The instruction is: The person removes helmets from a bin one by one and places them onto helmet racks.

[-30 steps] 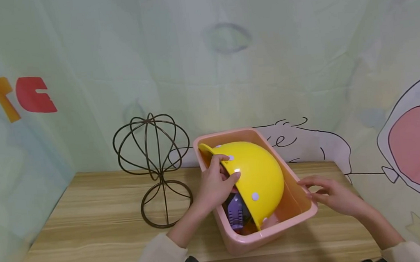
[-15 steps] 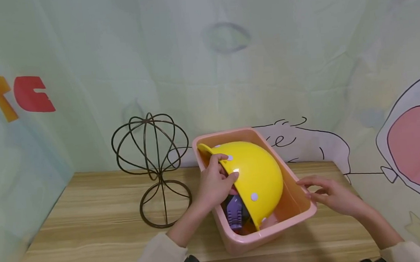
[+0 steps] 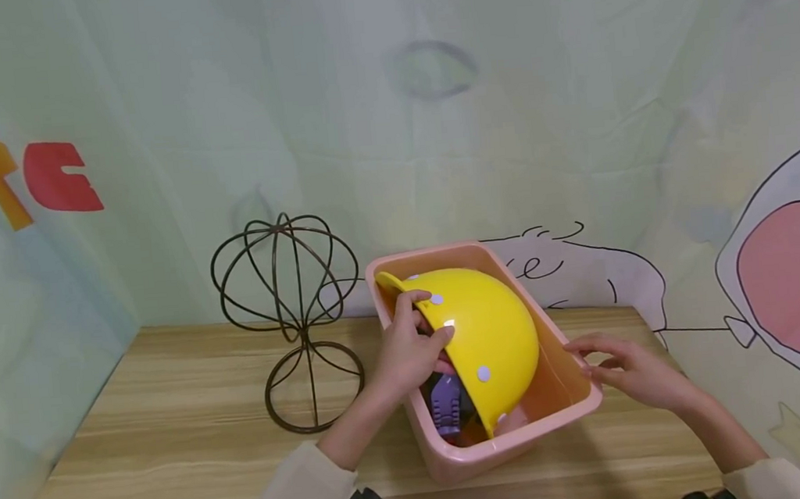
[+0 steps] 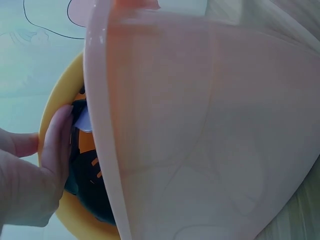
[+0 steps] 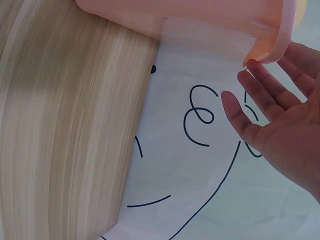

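Observation:
A yellow helmet [image 3: 493,336] with pale round studs sits tilted inside a pink plastic bin [image 3: 451,455], its hollow side facing left. My left hand [image 3: 408,347] pinches the helmet's edge, thumb on the outer shell and fingers curled inside. In the left wrist view, dark padding [image 4: 92,187] shows within the yellow rim [image 4: 52,112], partly covered by the bin wall. My right hand [image 3: 635,372] holds the bin's right rim by the fingertips; the right wrist view shows several fingers [image 5: 240,115] under that rim. Below the helmet's opening lies a purple ribbed object [image 3: 446,404], partly hidden.
A dark wire hat stand [image 3: 305,327] with a round cage top stands left of the bin. Both are on a wood-grain table [image 3: 174,424]. A printed cloth backdrop [image 3: 364,150] hangs behind the table's back edge and at both sides.

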`<action>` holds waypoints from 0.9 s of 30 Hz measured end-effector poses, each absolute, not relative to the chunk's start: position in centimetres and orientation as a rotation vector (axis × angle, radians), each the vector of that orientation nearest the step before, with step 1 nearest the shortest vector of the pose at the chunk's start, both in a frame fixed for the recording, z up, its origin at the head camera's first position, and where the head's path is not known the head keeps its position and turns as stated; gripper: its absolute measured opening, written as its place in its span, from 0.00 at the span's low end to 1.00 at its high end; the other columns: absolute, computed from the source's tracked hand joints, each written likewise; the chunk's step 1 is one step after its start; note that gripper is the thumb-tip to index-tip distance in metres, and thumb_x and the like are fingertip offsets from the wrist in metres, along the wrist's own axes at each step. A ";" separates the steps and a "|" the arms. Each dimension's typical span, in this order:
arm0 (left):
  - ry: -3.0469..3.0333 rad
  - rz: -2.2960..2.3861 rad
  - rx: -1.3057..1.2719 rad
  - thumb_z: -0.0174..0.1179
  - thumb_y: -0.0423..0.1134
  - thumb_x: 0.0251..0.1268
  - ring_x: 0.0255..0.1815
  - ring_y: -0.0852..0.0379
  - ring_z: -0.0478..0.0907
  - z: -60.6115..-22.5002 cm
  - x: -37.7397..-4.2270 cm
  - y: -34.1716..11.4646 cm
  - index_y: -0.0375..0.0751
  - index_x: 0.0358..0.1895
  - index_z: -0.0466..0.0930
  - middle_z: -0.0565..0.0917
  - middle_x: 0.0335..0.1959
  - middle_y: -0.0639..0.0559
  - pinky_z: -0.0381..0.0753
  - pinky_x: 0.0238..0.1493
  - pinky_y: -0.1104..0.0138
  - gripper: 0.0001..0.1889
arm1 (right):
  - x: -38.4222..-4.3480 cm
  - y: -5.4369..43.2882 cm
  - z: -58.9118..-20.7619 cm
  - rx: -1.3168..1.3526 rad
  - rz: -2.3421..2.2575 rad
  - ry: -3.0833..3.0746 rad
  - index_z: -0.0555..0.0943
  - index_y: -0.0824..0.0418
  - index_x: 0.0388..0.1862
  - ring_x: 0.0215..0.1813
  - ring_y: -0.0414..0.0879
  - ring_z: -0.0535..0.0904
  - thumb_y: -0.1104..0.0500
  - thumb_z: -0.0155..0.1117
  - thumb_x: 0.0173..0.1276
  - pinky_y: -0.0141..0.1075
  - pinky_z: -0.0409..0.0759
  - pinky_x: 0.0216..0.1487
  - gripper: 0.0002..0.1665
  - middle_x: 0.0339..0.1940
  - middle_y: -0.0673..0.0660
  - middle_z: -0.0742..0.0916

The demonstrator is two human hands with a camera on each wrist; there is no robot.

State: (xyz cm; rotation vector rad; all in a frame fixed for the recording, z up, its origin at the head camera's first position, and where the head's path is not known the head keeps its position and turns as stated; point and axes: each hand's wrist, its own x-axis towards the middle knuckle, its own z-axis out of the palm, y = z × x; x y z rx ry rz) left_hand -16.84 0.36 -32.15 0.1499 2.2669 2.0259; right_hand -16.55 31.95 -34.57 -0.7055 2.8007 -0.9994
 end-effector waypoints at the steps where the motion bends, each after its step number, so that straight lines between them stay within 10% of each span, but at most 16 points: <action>1: 2.247 2.048 0.152 0.57 0.32 0.62 0.20 0.53 0.80 -32.2 -16.8 0.3 0.44 0.62 0.54 0.72 0.35 0.40 0.83 0.23 0.64 0.29 | -16.6 31.9 -34.5 -0.713 -1.000 2.802 0.77 0.57 0.54 0.49 0.43 0.74 0.61 0.61 0.63 0.32 0.80 0.42 0.19 0.50 0.54 0.81; 27: 2.137 2.198 0.139 0.55 0.27 0.62 0.20 0.51 0.79 -32.4 -17.1 0.6 0.43 0.64 0.49 0.74 0.41 0.37 0.83 0.23 0.62 0.31 | -16.5 31.7 -34.4 -0.732 -0.994 2.812 0.77 0.58 0.53 0.48 0.42 0.74 0.63 0.61 0.63 0.33 0.80 0.42 0.18 0.49 0.53 0.81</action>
